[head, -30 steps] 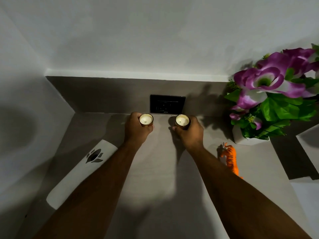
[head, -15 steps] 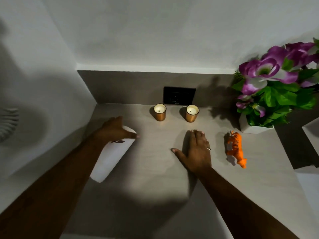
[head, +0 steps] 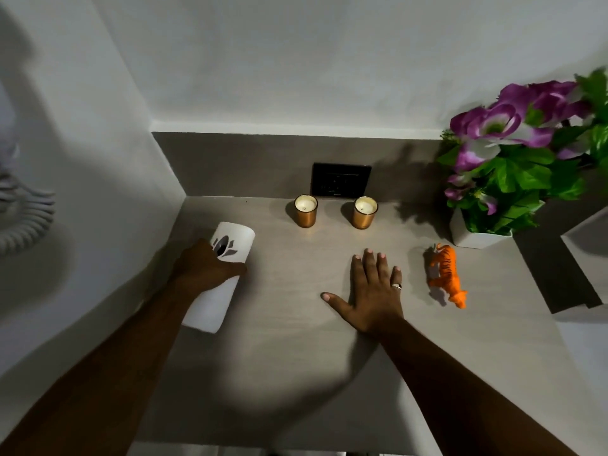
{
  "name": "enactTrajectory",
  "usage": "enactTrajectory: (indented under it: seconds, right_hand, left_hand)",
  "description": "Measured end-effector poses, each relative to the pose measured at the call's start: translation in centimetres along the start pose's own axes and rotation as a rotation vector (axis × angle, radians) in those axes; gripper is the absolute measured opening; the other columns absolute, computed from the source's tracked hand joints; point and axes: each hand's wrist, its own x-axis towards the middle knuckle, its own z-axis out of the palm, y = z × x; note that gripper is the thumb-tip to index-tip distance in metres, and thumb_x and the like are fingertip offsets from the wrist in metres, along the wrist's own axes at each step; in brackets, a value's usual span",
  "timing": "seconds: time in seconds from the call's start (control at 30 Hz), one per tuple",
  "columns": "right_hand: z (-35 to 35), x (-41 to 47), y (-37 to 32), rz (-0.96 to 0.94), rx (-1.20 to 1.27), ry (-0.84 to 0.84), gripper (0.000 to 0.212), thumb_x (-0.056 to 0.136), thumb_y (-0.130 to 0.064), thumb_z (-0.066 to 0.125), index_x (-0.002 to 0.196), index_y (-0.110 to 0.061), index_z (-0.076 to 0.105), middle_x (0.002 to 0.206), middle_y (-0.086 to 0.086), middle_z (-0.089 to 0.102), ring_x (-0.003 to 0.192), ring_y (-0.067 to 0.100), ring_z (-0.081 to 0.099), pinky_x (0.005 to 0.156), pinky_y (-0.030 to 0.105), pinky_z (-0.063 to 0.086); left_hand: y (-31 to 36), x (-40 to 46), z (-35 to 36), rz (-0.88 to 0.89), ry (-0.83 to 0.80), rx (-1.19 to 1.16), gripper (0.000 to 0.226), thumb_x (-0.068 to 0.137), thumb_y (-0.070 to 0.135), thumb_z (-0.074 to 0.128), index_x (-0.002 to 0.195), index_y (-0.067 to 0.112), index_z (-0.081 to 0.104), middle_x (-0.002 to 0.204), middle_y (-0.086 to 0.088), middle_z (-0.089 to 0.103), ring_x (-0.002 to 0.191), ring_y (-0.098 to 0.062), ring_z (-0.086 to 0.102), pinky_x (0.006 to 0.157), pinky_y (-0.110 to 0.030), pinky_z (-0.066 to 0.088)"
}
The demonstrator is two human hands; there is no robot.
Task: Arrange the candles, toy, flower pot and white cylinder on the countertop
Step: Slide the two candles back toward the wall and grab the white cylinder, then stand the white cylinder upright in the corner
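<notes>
Two copper-coloured candles stand upright near the back wall, the left candle (head: pixel 306 211) and the right candle (head: pixel 365 212) a small gap apart. A white cylinder (head: pixel 230 255) with a dark flower mark lies tilted at the left, and my left hand (head: pixel 205 269) is wrapped around its middle. My right hand (head: pixel 371 291) rests flat and open on the countertop (head: pixel 296 340), in front of the right candle. An orange toy tiger (head: pixel 447 274) lies to the right of that hand. A white flower pot (head: pixel 473 233) with purple flowers stands at the back right.
A black wall socket (head: pixel 341 180) sits just behind the candles. White walls close the corner at the left and back. A dark step and a white ledge (head: pixel 585 238) border the countertop at the right.
Both hands let go of the candles, which now stand by the socket. My left hand moved left and closed around the white cylinder. My right hand drew back and settled flat on the countertop.
</notes>
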Motion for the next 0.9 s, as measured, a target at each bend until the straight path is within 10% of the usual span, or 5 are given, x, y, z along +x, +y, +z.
enactTrajectory:
  seconds: [0.47, 0.9]
  right_hand:
    - [0.3, 0.6, -0.4, -0.015, -0.012, 0.057, 0.116, 0.07, -0.096, 0.005, 0.158, -0.019, 0.002, 0.166, 0.008, -0.008, 0.152, 0.029, -0.012, 0.121, 0.056, -0.006]
    - [0.2, 0.7, -0.5, -0.016, -0.005, 0.07, 0.115, 0.071, -0.095, 0.006, 0.158, -0.019, 0.002, 0.166, 0.008, -0.007, 0.152, 0.028, -0.012, 0.121, 0.055, -0.008]
  left_hand:
    - [5.8, 3.6, -3.0, 0.118, 0.705, -0.363, 0.091, 0.05, 0.045, 0.09, 0.116, 0.007, 0.04, 0.123, -0.015, 0.054, 0.11, -0.034, 0.057, 0.089, -0.046, 0.051]
    - [3.6, 6.4, -2.4, 0.16, 0.786, -0.537, 0.098, 0.053, 0.039, 0.089, 0.129, 0.006, 0.037, 0.131, -0.014, 0.051, 0.116, -0.029, 0.054, 0.093, -0.033, 0.046]
